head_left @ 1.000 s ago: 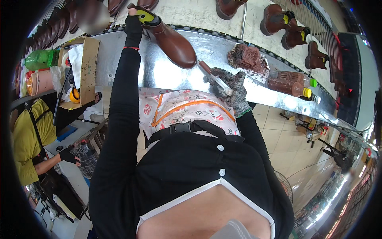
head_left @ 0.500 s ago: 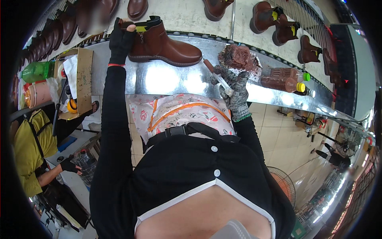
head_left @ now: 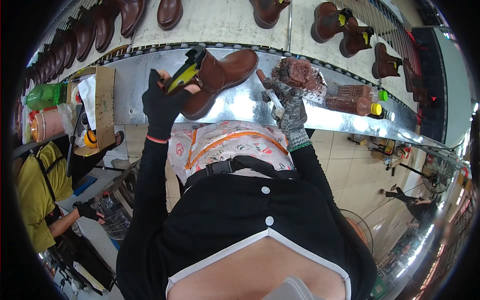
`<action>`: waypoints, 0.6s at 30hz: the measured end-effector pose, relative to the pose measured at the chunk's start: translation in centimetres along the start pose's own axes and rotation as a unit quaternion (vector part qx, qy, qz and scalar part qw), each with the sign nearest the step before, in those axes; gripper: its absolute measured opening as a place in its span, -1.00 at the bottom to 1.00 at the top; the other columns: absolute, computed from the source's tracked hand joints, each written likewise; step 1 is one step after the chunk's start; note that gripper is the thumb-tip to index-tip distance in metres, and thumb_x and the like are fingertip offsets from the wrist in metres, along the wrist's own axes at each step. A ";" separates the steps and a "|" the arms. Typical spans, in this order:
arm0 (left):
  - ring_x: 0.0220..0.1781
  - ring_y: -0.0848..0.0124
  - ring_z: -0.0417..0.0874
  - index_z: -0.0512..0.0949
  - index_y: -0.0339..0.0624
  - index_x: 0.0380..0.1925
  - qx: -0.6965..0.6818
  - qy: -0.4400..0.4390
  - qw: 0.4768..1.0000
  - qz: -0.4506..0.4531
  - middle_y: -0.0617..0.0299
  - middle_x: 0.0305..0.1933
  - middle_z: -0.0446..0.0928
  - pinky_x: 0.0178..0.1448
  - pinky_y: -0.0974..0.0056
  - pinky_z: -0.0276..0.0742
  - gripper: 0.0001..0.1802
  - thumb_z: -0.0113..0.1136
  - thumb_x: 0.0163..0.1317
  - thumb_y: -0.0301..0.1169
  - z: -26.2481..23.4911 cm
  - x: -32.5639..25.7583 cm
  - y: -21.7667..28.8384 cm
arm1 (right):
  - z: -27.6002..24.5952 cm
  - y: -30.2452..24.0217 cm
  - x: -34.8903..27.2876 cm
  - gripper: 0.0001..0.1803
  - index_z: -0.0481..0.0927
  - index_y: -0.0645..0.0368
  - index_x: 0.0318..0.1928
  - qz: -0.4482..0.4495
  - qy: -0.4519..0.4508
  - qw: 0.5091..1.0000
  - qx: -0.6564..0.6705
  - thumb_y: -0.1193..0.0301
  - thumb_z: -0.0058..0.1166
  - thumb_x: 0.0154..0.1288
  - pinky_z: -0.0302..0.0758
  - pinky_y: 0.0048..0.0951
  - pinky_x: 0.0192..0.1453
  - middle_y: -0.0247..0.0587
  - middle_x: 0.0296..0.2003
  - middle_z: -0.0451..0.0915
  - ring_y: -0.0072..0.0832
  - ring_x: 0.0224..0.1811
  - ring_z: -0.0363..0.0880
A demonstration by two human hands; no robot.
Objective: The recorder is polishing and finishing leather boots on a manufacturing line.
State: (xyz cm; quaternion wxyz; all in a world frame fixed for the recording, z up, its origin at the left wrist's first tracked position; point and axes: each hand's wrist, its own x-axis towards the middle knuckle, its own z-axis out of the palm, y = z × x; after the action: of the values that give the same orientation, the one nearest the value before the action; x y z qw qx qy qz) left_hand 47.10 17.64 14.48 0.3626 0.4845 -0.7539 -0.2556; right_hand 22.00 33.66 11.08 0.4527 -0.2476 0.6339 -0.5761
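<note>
My left hand (head_left: 167,104), in a black fingerless glove, is closed on the top of a brown ankle boot (head_left: 222,75). The boot is tilted over the metal ledge, heel toward me and toe pointing away to the right. Yellow-green lining shows at its opening, beside my fingers. In a speckled grey knit glove, my right hand (head_left: 291,112) grips a slim tool (head_left: 273,97) with a brown end and a pale shaft; its exact kind is unclear. Just beyond that hand sits a brown-stained, crumpled wad (head_left: 298,74), cloth or sponge, on a smeared pale sheet.
Bottles of brown liquid (head_left: 350,104) lie right of the wad. Beyond the shiny ledge (head_left: 137,95), a pale conveyor (head_left: 220,27) carries several brown boots. At left stand a cardboard box (head_left: 105,107) and a green bottle (head_left: 45,96). A co-worker in yellow-green (head_left: 42,180) works at lower left.
My left hand has come nearer and slightly right, turning the boot so its heel swings toward me and its toe away. My right hand, still on the tool, has shifted slightly.
</note>
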 end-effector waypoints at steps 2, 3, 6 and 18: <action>-0.59 0.60 0.41 0.38 -0.13 -0.34 0.009 -0.037 0.999 -0.015 0.33 -0.61 0.45 -0.48 0.45 0.36 -0.35 0.63 -0.25 -0.07 -0.2 -1.0 0.4 | -0.1 -0.2 0.0 -0.27 0.54 0.28 0.10 0.005 -0.021 1.000 -0.018 -0.17 -0.13 0.32 0.36 -0.77 -0.58 -0.13 -0.29 0.64 -0.75 -0.63 0.44; -0.59 0.61 0.39 0.38 -0.13 -0.32 -0.010 -0.052 0.998 -0.038 0.35 -0.61 0.44 -0.49 0.46 0.34 -0.36 0.63 -0.22 -0.09 -0.2 -1.4 0.4 | 0.0 -0.3 0.0 -0.43 0.56 0.24 0.09 -0.039 -0.027 0.998 -0.040 0.04 -0.12 0.32 0.42 -0.68 -0.43 -0.16 -0.28 0.65 -0.67 -0.50 0.50; -0.59 0.64 0.36 0.40 -0.13 -0.26 -0.086 -0.087 0.989 -0.082 0.38 -0.60 0.45 -0.51 0.48 0.29 -0.40 0.60 -0.16 -0.15 -0.1 -2.4 0.4 | 0.3 -0.5 0.0 -0.63 0.60 0.17 0.07 -0.131 -0.046 0.985 -0.106 0.49 -0.07 0.28 0.53 -0.50 -0.13 -0.22 -0.25 0.68 -0.53 -0.24 0.62; -0.34 0.53 0.62 0.35 -0.19 0.14 -0.314 -0.245 0.851 -0.342 0.19 -0.28 0.60 -0.40 0.47 0.60 -0.36 0.37 0.03 -0.56 -0.9 -5.5 1.5 | 1.3 -1.1 -1.1 -0.12 0.57 0.23 0.09 -0.188 -0.127 0.950 -0.213 -0.36 -0.05 0.17 0.49 -0.36 0.02 -0.16 -0.17 0.66 -0.43 -0.14 0.62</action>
State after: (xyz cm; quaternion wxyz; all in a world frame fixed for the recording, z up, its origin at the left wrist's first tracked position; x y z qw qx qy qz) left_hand 48.46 23.21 14.46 0.1889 0.4937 -0.4846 -0.6969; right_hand 23.37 33.69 12.53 0.3503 -0.5238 0.6209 -0.4662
